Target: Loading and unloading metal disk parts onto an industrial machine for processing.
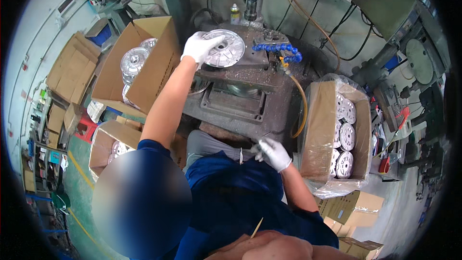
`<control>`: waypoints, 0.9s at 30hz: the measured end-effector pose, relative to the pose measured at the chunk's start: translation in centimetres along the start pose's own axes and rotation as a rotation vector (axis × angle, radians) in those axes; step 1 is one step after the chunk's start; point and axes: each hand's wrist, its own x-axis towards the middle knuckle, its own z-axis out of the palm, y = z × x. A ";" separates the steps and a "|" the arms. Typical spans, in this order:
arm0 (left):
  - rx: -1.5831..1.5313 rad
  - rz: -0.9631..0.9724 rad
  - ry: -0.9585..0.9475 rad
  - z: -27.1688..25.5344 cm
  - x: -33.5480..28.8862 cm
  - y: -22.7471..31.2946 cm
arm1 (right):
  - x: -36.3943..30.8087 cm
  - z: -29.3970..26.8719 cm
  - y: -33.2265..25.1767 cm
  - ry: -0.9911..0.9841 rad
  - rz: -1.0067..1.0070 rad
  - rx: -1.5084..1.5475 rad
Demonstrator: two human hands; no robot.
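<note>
My left hand [196,49], in a white glove, grips the left edge of a round silver cast-metal disc [230,54] with a hole at its centre. The disc is held over the drilling machine's table [192,107], left of the fixture block. My right hand [275,155], also gloved, is low in front of my lap by the table's near edge. Its fingers are loosely bent and apart, and I see nothing held in them. The drill spindle [250,6] stands above and behind the disc. Metal chips lie scattered around the fixture [252,84].
A blue jointed coolant hose [276,48] and a yellowish tube [304,101] cross the table's right side. Cardboard boxes holding similar discs stand to the left [159,79], lower left [102,147] and right [317,130]. A spray can [235,15] stands at the back.
</note>
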 end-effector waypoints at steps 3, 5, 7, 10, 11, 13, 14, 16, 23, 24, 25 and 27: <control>0.063 -0.021 -0.011 1.7 2.2 -0.1 | -1.4 -0.6 1.5 -0.037 0.007 -0.072; 0.229 0.041 -0.014 2.3 3.4 -0.9 | -2.0 -1.2 2.9 -0.010 0.027 -0.074; 0.255 0.053 -0.013 2.0 6.0 -4.0 | -2.7 -1.6 3.5 0.031 0.075 -0.048; 0.406 0.020 0.007 1.9 7.0 -4.8 | -2.6 -2.7 4.7 0.054 0.106 -0.067; 0.363 -0.005 -0.076 2.0 6.3 -3.9 | -2.5 -2.8 4.9 0.055 0.103 -0.065; 0.342 -0.046 -0.162 2.1 5.7 -2.7 | -2.2 -2.9 5.0 0.084 0.119 -0.062; 0.344 -0.045 -0.158 2.1 5.4 -2.1 | -2.0 -2.9 4.9 0.080 0.117 -0.063; 0.406 -0.108 -0.222 2.0 4.6 -0.5 | -1.7 -2.8 4.4 0.074 0.117 -0.072; 0.496 -0.165 -0.253 1.7 5.0 -0.8 | -0.3 -2.3 4.8 0.056 0.113 -0.101; 0.541 -0.170 -0.242 1.7 5.1 -1.0 | -0.4 -2.2 4.7 0.056 0.122 -0.112; 0.586 -0.173 -0.230 1.8 5.2 -1.1 | -0.4 -2.2 4.7 0.056 0.130 -0.124; 0.653 -0.169 -0.197 2.0 5.2 -1.5 | -0.6 -2.4 4.8 0.058 0.141 -0.117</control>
